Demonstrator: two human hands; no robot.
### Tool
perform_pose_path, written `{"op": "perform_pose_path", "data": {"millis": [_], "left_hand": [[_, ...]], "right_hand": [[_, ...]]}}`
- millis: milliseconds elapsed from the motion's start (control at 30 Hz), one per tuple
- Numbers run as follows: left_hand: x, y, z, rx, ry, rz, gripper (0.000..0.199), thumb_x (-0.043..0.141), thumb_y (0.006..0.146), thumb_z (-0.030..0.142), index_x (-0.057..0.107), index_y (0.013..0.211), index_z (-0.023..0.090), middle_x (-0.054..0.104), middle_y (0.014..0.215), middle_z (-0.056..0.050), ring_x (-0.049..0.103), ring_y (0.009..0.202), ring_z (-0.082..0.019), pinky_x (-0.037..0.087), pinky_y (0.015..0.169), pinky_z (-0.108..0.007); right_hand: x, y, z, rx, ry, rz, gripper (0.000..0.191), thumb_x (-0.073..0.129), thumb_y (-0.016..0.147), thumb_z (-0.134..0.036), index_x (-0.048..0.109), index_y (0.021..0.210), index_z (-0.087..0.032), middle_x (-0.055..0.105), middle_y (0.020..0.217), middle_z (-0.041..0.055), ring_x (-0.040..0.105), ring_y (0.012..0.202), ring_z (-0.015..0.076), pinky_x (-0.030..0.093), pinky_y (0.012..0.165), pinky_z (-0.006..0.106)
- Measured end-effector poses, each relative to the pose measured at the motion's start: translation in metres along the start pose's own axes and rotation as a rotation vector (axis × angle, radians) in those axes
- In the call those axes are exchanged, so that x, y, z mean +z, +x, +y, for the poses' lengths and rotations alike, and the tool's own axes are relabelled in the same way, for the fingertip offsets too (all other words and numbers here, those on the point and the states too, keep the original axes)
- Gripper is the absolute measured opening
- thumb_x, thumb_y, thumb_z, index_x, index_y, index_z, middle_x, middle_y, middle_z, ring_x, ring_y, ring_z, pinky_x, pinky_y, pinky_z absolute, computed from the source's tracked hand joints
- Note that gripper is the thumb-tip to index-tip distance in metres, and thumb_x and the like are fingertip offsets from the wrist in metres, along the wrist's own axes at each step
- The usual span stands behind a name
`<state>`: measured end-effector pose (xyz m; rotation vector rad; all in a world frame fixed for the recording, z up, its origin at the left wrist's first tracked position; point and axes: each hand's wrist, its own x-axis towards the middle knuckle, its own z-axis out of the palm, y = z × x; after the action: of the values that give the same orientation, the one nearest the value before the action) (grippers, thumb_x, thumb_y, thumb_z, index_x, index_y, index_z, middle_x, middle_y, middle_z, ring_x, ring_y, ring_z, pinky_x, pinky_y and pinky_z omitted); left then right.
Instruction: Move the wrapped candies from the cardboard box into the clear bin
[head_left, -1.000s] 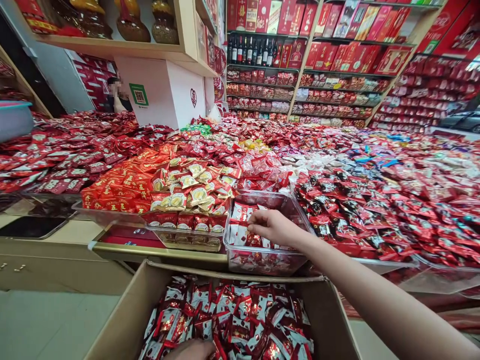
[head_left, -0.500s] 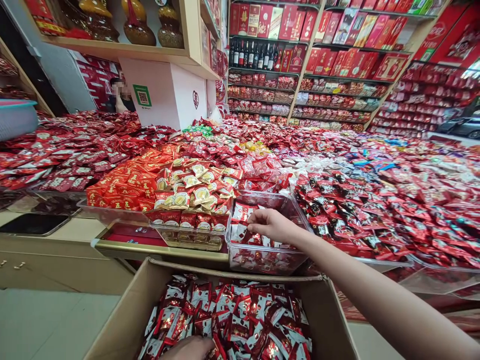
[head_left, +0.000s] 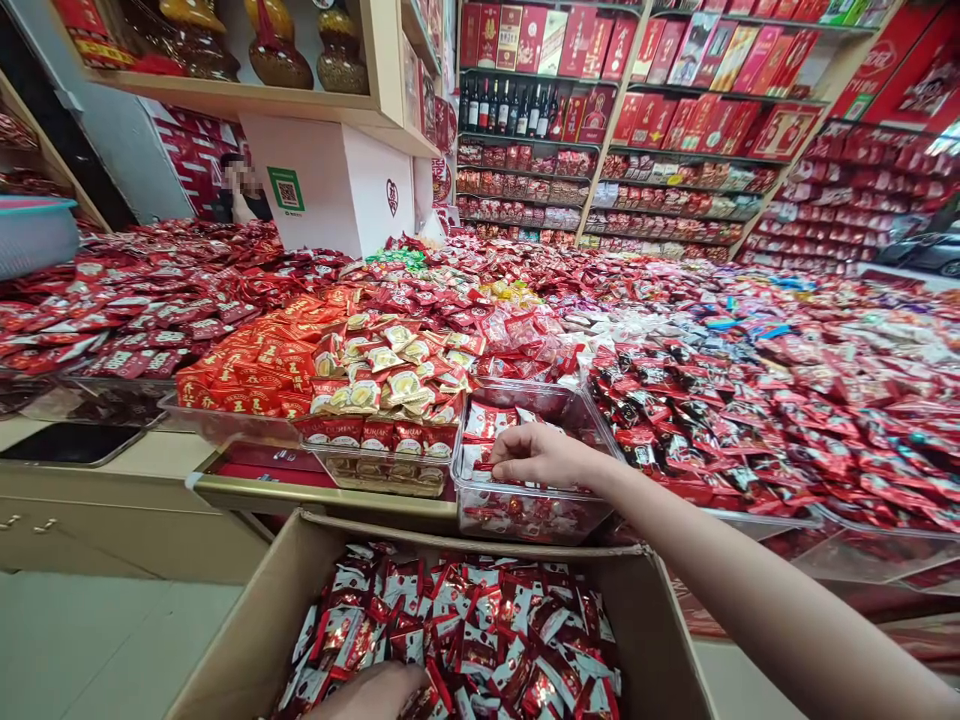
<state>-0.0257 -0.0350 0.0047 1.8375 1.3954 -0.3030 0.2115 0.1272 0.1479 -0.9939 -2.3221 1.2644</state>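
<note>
Only the back of the left hand [head_left: 367, 695] shows, cut off by the lower edge of the view. It lies over red-and-white packets [head_left: 457, 620] heaped in a cardboard box [head_left: 667, 640]. Its fingers are hidden, so whether they are closed on anything cannot be told. The packets in the box lie every which way, with no common direction.

The right arm [head_left: 750, 590] reaches in from the lower right corner, its bare forearm slanting up above the box's right corner toward the middle of the view. The right hand [head_left: 544, 457] is inside a clear plastic tray [head_left: 525, 525], palm down, its fingers [head_left: 504, 447] curved together and pointing left, tips down among wrapped packets [head_left: 484, 425] at the tray's left side. The thumb is out of sight, and whether the fingers pinch a packet is hard to make out. Red-wrapped sweets [head_left: 510, 510] show through the tray's near wall. Just to its left sits a second tray of gold-and-white packets [head_left: 382, 395].
</note>
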Motion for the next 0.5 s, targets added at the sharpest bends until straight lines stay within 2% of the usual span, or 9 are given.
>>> {"op": "perform_pose_path", "data": {"millis": [200,500], "left_hand": [[-0.0016,-0.0016,0.0018,0.004,0.010,0.004,0.038,0.047,0.066,0.030,0.054,0.103,0.026,0.058,0.104,-0.003,0.053,0.092,-0.020,0.038,0.078,-0.027],[-0.0028,-0.0011,0.0045,-0.005,0.010,-0.008,0.038,0.047,0.066,0.027,0.053,0.104,0.026,0.056,0.107,-0.003,0.052,0.095,-0.021,0.037,0.079,-0.027]], "right_hand": [[0.0001,0.0007,0.0028,0.011,0.028,0.000,0.019,0.057,0.066,-0.029,0.059,0.075,-0.012,0.057,0.064,-0.0007,0.049,0.057,0.0082,0.039,0.053,0.019],[-0.0005,-0.0002,0.0015,-0.028,-0.025,-0.092,0.020,0.053,0.069,-0.025,0.062,0.080,-0.011,0.062,0.073,0.0024,0.053,0.064,0.0102,0.041,0.061,0.021]]}}
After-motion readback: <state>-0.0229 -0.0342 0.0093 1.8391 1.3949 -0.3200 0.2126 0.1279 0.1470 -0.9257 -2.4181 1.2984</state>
